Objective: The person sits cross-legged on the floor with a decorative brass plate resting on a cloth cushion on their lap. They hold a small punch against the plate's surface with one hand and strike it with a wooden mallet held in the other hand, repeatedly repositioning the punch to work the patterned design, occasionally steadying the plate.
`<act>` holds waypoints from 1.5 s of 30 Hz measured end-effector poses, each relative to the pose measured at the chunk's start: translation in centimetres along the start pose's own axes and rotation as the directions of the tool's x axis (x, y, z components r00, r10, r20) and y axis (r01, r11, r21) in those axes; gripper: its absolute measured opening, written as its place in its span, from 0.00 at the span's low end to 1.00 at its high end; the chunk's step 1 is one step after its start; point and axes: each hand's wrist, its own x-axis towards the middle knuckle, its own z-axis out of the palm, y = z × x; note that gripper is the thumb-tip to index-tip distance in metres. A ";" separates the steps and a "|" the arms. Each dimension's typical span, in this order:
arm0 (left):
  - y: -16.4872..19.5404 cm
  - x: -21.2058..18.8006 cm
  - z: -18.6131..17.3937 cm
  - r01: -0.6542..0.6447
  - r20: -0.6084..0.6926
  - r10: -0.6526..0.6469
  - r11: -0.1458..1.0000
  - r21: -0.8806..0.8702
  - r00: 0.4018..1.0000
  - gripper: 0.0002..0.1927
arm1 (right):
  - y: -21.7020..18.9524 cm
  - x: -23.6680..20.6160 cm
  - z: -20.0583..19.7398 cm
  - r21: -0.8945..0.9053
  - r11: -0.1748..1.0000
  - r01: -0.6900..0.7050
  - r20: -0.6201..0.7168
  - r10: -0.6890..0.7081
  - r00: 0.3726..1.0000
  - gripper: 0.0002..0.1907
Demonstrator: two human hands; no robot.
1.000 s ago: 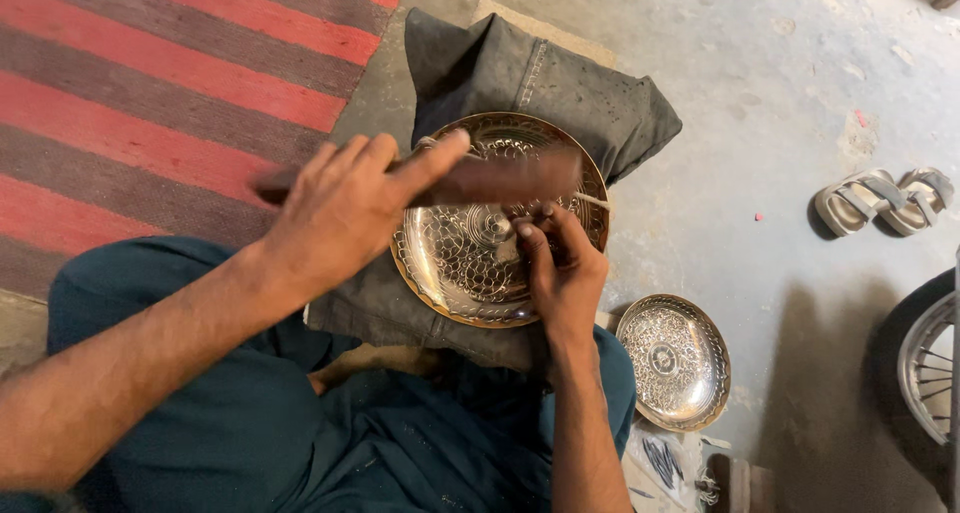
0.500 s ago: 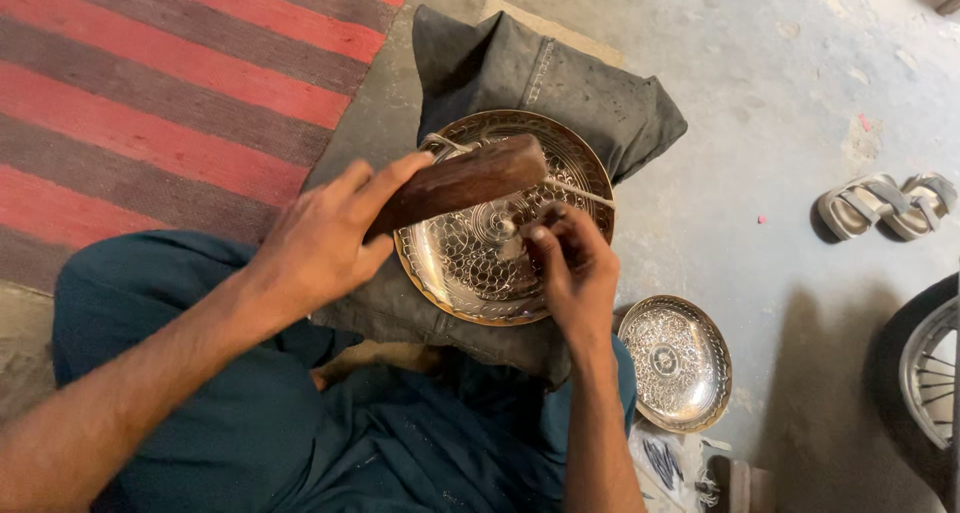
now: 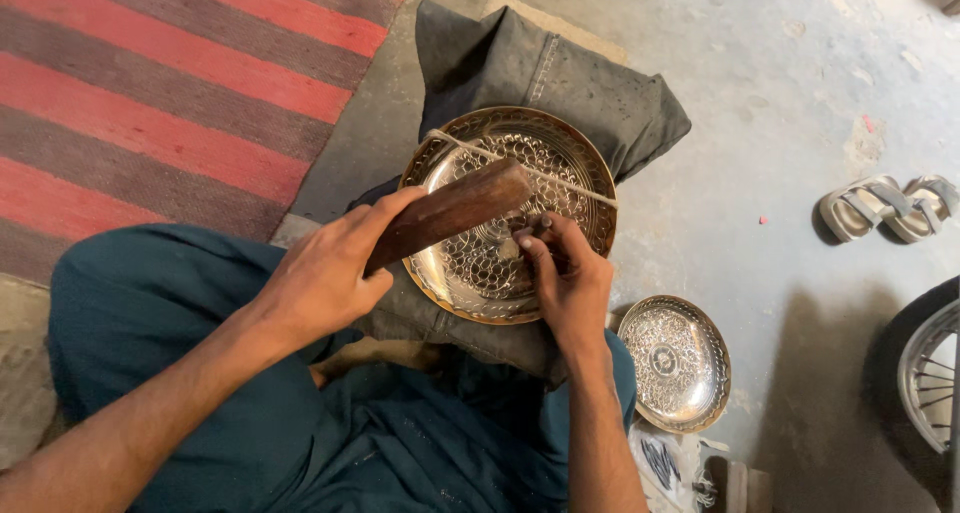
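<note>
The left hand (image 3: 325, 273) is closed around the near end of a dark wooden block (image 3: 450, 213), which slants up and away from the grip so that its far end hangs over the middle of a large engraved brass plate (image 3: 470, 283). Just beyond that far end, the right hand (image 3: 570, 283) is pinched shut on a thin metal tool (image 3: 543, 223); its tip is hidden by the fingers, set down on the plate's patterned face. The block's end and the tool's top are very close, though whether they touch cannot be told. The plate lies on a grey cushion (image 3: 560, 83) across the person's lap, its near rim directly under both wrists and its far rim well past the block. A pale cord (image 3: 560, 181) runs across the plate's far half. To the outside of the right forearm, a smaller engraved plate (image 3: 675, 363) sits on the concrete floor (image 3: 760, 173), just apart from the cushion's edge. Farther out on that side lie a pair of sandals (image 3: 885, 208) and a wheel (image 3: 925, 373) at the frame's edge. Outside the left arm spreads a red striped rug (image 3: 150, 93).
</note>
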 end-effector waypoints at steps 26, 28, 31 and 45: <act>0.1 0.5 0.0 -0.217 -0.176 0.431 0.716 0.663 0.885 0.41 | -1.5 -1.0 -0.4 -0.078 0.997 0.023 -0.023 -0.025 0.999 0.12; 0.2 0.7 0.1 -0.264 -0.223 0.397 0.849 0.457 0.891 0.39 | -1.5 -0.9 -0.5 -0.023 0.999 0.032 -0.016 -0.032 0.999 0.12; 0.2 0.9 0.6 -0.241 -0.212 0.435 0.771 0.589 0.875 0.39 | -1.4 -1.0 -0.8 -0.049 0.999 0.011 -0.008 -0.011 1.000 0.11; 0.5 0.9 1.5 -0.235 -0.200 0.422 0.772 0.591 0.884 0.38 | -1.0 -1.0 -1.7 -0.025 1.000 0.013 0.014 -0.012 1.000 0.12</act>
